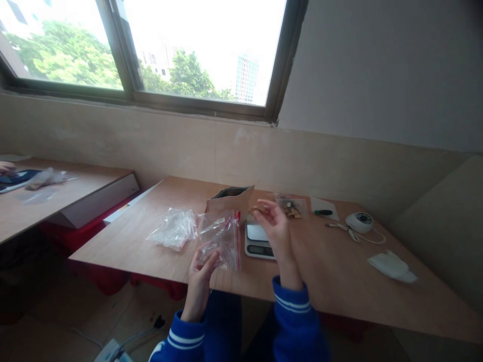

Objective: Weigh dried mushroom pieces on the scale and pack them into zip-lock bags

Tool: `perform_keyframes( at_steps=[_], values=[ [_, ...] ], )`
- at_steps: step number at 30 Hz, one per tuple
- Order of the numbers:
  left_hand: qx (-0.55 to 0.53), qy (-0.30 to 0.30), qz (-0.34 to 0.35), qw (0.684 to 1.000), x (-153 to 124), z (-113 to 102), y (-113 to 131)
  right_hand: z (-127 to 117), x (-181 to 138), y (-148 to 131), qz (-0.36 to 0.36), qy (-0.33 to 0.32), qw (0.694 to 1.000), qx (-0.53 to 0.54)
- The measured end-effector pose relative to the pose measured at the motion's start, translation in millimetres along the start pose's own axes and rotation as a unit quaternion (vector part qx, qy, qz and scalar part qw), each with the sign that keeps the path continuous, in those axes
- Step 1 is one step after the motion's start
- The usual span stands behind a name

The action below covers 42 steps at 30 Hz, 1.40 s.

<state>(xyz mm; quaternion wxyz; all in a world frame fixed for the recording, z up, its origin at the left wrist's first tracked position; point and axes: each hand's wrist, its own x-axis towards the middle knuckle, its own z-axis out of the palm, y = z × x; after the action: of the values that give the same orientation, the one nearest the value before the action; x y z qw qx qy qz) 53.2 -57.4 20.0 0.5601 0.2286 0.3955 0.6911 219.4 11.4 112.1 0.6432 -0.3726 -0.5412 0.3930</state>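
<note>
Now I have my right hand (274, 221) pinching a small brown piece (257, 208) by the scale's (258, 232) far end, my left hand (204, 264) holding the clear bag (222, 232) left of it, red-striped edge scale-ward.

No text, brand or number can be read. On the scale (257, 233), the dark display (260, 250) is too small to make out; on the bag (223, 232) left of the scale, glare hides any print.

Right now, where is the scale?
In the head view, the scale sits just right of centre, beside the held clear bag, partly behind the right hand.
</note>
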Motion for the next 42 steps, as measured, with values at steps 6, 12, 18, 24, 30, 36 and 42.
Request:
perform_keyframes(
  at_steps=[6,12,18,24,30,36,42],
  values=[
    [0.013,0.006,0.014,1.000,-0.1,-7.3,9.3,49.4,68.6,-18.2,-0.111,-0.098,0.984,-0.104],
    [0.010,0.006,0.002,1.000,0.4,-11.9,10.6,42.4,64.0,-7.1,-0.162,-0.090,0.963,-0.194],
    [0.009,-0.019,-0.006,1.000,-0.8,-6.1,4.5,16.2,-10.3,0.3,-0.019,-0.007,0.996,-0.087],
    [0.060,-0.111,-0.024,0.992,-11.2,2.3,-2.0,4.9,-79.1,39.8,0.154,-0.085,0.984,-0.007],
    [0.120,-0.205,-0.040,0.971,-12.1,0.5,7.7,-11.3,-87.4,54.8,0.156,-0.010,0.988,0.004],
    [0.121,-0.039,-0.002,0.992,7.2,17.9,7.8,-20.3,-87.5,42.1,0.180,-0.079,0.980,0.001],
    [0.214,-0.011,0.134,0.968,11.6,31.8,14.4,-21.5,-92.5,40.1,0.190,-0.117,0.975,0.018]
  ],
)
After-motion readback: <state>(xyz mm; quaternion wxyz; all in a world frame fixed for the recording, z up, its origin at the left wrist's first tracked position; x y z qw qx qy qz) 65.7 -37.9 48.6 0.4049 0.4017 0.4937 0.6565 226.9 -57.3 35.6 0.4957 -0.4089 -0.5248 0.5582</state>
